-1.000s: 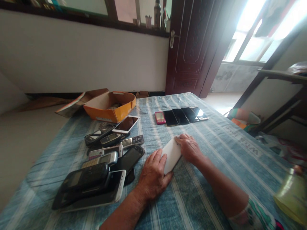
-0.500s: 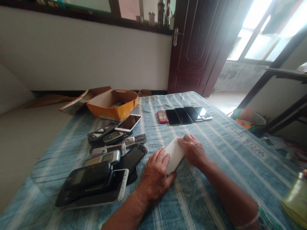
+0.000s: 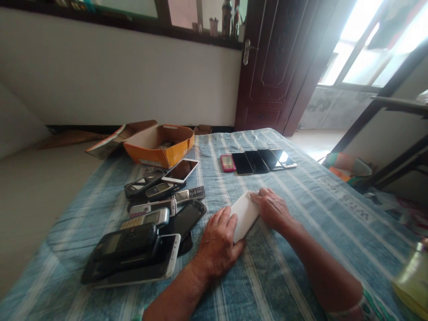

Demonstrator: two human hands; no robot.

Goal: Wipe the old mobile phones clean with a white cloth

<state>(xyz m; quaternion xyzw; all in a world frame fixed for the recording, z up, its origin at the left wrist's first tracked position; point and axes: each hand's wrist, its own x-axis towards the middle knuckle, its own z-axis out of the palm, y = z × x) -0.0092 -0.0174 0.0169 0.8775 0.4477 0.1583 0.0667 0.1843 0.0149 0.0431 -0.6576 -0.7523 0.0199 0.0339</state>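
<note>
A white smartphone (image 3: 245,217), its plain back facing up, lies tilted between my hands over the cloth. My left hand (image 3: 219,238) grips its left edge and lower end, fingers along the side and thumb at the bottom. At the far right corner, the curled fingers of my right hand (image 3: 272,207) are closed on the phone; the fingertips are partly hidden. To the left is a loose heap of old phones, including a black smartphone (image 3: 189,218), a silver keypad phone (image 3: 150,218) and a thick black device (image 3: 129,243) on top of a large white-edged phone (image 3: 172,256).
Beyond my hands, several dark-screened phones (image 3: 256,161) lie in a row beside a small pink-edged item (image 3: 228,163). An open orange box (image 3: 157,156) stands at the far left of the striped blue cloth (image 3: 301,267). A yellowish translucent container (image 3: 413,281) is at the right edge.
My right hand has shifted slightly to the right at the phone's far corner. The left hand keeps its grip, and the view has moved a little.
</note>
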